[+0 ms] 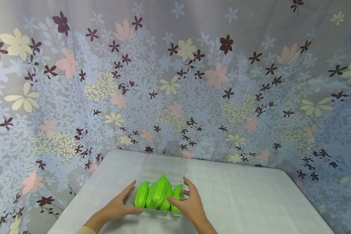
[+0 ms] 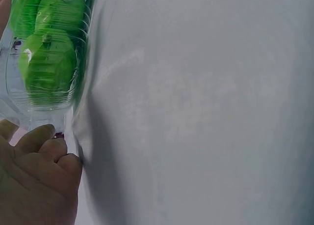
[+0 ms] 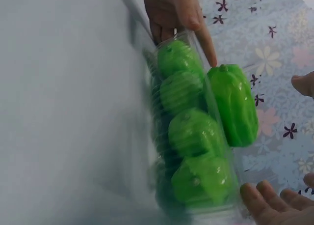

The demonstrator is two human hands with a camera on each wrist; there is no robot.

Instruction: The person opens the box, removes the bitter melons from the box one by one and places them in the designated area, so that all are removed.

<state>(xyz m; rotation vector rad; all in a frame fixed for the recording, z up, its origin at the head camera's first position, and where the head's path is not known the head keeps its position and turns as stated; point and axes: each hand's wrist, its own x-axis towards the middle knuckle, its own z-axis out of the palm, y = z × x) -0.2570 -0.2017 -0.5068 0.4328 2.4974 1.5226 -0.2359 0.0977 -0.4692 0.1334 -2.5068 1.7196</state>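
The white table [image 1: 245,195] stretches right; bottom middle, left hand [image 1: 118,205] and right hand [image 1: 192,202] spread wide, gripping nothing, by the clear box [image 1: 153,212] edges.

a white-covered table [image 1: 237,195] stands before a flower-patterned backdrop [image 1: 175,81] of blue, pink, yellow and maroon.

My left hand [image 1: 118,206] lies at the left end of the clear box [image 1: 161,213], thumb straight; my right hand [image 1: 191,203] is at its right end, thumb and fingers parted.
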